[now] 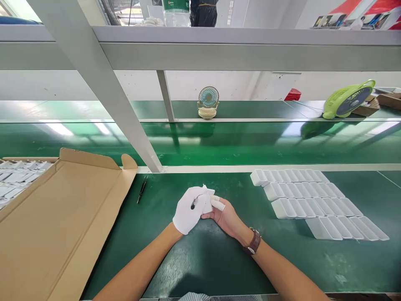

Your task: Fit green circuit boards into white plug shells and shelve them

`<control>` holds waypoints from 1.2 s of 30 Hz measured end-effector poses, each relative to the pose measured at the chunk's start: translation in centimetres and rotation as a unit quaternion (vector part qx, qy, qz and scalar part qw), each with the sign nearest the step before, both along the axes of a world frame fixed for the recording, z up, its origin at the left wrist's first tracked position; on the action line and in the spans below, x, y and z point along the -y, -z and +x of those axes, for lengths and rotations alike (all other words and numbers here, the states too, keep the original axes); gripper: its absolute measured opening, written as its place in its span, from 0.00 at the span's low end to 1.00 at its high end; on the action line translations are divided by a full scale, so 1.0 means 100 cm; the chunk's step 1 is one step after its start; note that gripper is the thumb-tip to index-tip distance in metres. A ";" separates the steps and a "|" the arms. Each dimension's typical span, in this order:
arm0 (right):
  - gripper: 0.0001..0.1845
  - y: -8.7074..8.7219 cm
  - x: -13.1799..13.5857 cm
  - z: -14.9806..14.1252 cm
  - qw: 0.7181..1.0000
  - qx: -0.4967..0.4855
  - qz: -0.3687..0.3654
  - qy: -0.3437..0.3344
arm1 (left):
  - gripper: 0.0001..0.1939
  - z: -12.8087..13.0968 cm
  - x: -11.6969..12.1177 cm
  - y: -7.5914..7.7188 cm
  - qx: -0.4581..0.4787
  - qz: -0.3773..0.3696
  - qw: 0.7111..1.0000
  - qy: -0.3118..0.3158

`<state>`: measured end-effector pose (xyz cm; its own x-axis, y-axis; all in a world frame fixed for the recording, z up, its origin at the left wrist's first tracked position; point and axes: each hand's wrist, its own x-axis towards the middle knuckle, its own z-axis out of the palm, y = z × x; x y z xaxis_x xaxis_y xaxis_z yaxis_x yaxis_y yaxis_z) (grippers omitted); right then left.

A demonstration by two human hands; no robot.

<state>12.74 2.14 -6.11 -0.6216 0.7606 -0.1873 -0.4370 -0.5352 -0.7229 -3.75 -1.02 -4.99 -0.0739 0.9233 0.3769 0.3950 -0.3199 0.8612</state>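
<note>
In the middle of the green table, my left hand (188, 210) wears a white glove and is closed on a small white flat part (207, 205). A small dark spot shows by the gloved fingers; I cannot tell what it is. My right hand (228, 218) is bare apart from white covers on its fingertips, with a watch (253, 241) at the wrist. Its fingers pinch the right side of the same white part, so both hands meet around it. White on white hides the exact shape of the part. Black tweezers (142, 189) lie on the table to the left.
An open cardboard box (62, 217) with rows of white parts (21, 177) stands left. White compartment trays (326, 207) lie in staggered rows at right. A slanting metal post (103, 83) and crossbar (234, 56) frame the bench. Behind are a small fan (208, 102) and a green fan (347, 100).
</note>
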 end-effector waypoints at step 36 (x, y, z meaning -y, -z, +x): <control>0.24 0.012 -0.003 0.020 0.760 0.356 0.525 0.141 | 0.31 -0.007 -0.008 0.001 -0.027 -0.094 0.995 0.017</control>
<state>14.75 2.43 -7.34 -0.4310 0.8077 0.4023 0.2751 0.5422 -0.7939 -4.45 -0.24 -5.05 -0.0256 0.9795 0.1998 0.4338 -0.1692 0.8850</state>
